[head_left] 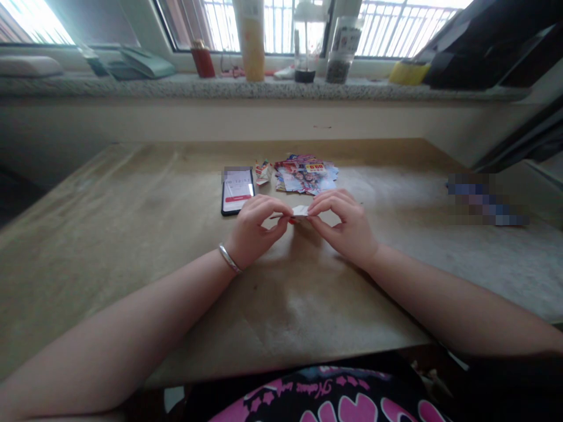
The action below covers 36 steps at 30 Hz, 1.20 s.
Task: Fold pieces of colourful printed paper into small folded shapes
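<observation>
A small folded piece of paper [301, 211], white on top with a bit of red below, is held just above the table between both hands. My left hand [257, 225], with a silver bangle at the wrist, pinches its left end between thumb and fingers. The right end is pinched by my right hand [345, 225] in the same way. Behind the hands lies a fanned pile of printed colour leaflets [305, 176]. A small folded paper piece [263, 173] sits left of that pile. Beside my left hand is a phone [237, 192] with its screen lit.
The tabletop [153, 234] reaches back to a white wall under a stone windowsill [153, 87]. On the sill stand a red bottle [203, 60], a tall yellowish bottle [253, 50] and clear containers [344, 50]. A blurred-out item [486, 200] lies at the table's right.
</observation>
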{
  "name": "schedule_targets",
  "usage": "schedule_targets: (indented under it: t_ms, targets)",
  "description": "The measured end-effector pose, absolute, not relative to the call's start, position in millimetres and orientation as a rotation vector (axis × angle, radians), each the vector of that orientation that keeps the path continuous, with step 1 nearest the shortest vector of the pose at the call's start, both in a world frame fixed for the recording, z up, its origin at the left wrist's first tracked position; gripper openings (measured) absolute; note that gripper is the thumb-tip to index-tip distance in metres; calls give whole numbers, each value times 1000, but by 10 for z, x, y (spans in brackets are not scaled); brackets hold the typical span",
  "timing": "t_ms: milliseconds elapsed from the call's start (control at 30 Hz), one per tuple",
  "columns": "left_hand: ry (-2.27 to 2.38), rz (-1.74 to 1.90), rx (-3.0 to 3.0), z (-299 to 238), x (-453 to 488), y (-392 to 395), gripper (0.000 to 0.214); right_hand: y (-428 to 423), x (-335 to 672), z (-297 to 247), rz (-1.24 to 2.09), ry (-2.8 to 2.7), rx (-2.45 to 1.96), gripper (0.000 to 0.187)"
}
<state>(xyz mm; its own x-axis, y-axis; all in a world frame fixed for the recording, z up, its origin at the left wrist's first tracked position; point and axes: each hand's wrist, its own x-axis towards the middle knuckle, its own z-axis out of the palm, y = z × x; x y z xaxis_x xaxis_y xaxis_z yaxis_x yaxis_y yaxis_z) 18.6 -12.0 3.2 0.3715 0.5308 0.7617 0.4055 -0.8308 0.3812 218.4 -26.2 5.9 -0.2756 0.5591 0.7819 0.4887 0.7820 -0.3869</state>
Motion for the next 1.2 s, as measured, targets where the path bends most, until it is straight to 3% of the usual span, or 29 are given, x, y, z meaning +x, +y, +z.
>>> schedule_targets:
  t_ms: [1200]
  targets:
    - [891,1391,2619,28,222,-152,7,-268,2168,49,66,-2039,-785,7]
